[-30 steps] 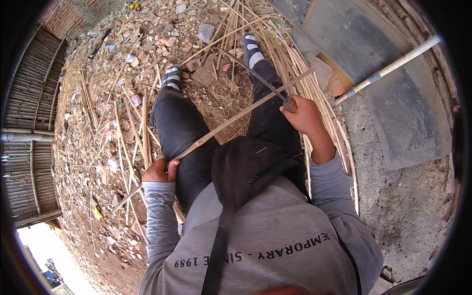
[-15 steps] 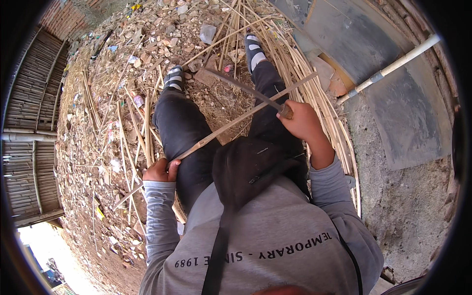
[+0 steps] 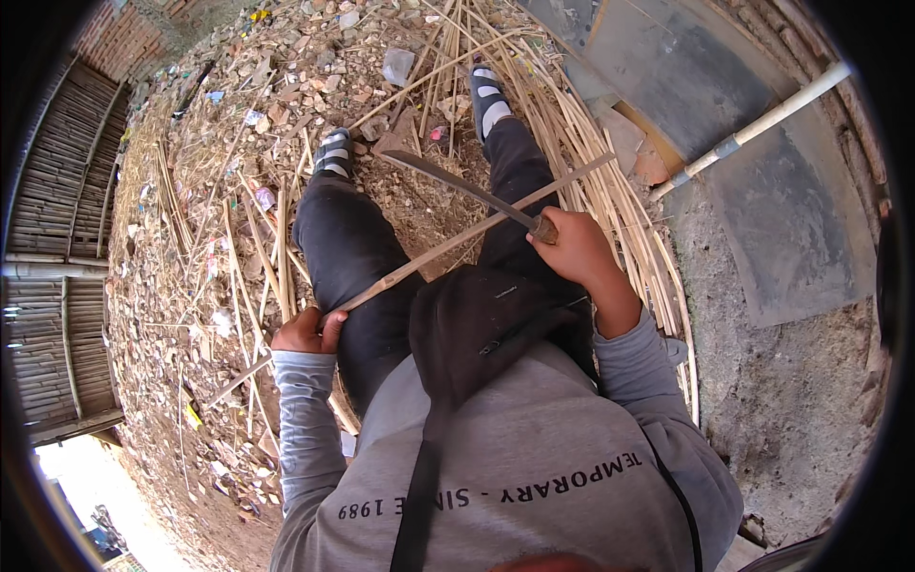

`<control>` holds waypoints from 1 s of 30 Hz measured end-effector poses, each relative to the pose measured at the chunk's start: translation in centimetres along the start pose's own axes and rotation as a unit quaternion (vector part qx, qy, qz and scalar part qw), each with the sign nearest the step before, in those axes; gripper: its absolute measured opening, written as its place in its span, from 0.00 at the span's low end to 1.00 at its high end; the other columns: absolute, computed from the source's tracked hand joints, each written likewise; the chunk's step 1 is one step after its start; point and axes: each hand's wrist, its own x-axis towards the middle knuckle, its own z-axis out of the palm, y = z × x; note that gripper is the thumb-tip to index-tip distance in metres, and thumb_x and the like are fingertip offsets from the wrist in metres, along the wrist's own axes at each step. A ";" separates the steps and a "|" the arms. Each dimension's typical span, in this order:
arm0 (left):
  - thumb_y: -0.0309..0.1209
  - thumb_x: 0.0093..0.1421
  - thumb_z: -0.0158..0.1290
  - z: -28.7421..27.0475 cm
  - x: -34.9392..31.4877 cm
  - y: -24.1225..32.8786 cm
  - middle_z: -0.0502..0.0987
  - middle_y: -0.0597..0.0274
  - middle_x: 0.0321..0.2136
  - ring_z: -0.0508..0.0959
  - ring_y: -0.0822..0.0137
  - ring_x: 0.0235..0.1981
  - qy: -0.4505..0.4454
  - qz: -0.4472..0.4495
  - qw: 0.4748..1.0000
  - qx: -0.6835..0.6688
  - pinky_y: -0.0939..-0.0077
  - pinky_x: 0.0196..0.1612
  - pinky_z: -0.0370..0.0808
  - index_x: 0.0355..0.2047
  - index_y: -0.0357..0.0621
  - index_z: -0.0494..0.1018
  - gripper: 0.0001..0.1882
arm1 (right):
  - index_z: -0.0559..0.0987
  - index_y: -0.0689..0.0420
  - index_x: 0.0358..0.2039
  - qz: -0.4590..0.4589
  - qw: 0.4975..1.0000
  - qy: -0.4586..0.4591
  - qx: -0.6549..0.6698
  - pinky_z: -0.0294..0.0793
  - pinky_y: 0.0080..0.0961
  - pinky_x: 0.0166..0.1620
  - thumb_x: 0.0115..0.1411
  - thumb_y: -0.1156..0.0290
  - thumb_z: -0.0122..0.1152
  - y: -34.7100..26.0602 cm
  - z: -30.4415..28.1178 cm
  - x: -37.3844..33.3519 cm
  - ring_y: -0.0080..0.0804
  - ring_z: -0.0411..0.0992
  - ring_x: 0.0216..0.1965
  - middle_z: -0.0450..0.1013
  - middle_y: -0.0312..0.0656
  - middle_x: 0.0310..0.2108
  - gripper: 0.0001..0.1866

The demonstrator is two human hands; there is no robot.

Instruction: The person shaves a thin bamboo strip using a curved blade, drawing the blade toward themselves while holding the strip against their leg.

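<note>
One bamboo strip lies slantwise across our lap, its low end pinched in our left hand by the knee. Our right hand is wrapped tight round the handle of a long knife, whose blade crosses the strip. We judge the strip light, springy and sharp-edged, best held near its ends. More split bamboo is heaped on the littered ground to our right.

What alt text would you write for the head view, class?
A seated person's right hand holds a long knife against a bamboo strip gripped by the left hand. More bamboo strips lie beside littered ground.
</note>
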 end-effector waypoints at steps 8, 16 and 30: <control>0.61 0.60 0.55 0.5 -0.3 0.3 0.74 0.44 0.19 0.76 0.39 0.24 0.021 -0.001 1.000 -0.019 0.49 0.28 0.70 0.21 0.41 0.70 0.32 | 0.81 0.58 0.36 0.066 0.993 0.098 0.032 0.75 0.43 0.37 0.54 0.62 0.70 2.9 -1.4 1.8 0.57 0.77 0.35 0.78 0.54 0.29 0.15; 0.62 0.59 0.56 0.2 0.0 -0.1 0.74 0.47 0.17 0.76 0.41 0.22 0.001 0.000 1.000 -0.006 0.51 0.27 0.71 0.20 0.43 0.71 0.32 | 0.81 0.57 0.35 0.005 1.000 0.021 0.011 0.74 0.45 0.36 0.53 0.61 0.71 1.3 0.0 -0.2 0.57 0.76 0.34 0.77 0.53 0.27 0.15; 0.62 0.59 0.56 0.6 -0.2 0.4 0.73 0.46 0.17 0.76 0.41 0.21 0.036 0.011 0.999 -0.013 0.50 0.26 0.70 0.19 0.42 0.70 0.32 | 0.81 0.60 0.35 0.077 0.992 0.100 0.017 0.75 0.44 0.37 0.55 0.62 0.70 3.4 -1.7 1.1 0.57 0.77 0.34 0.78 0.54 0.29 0.15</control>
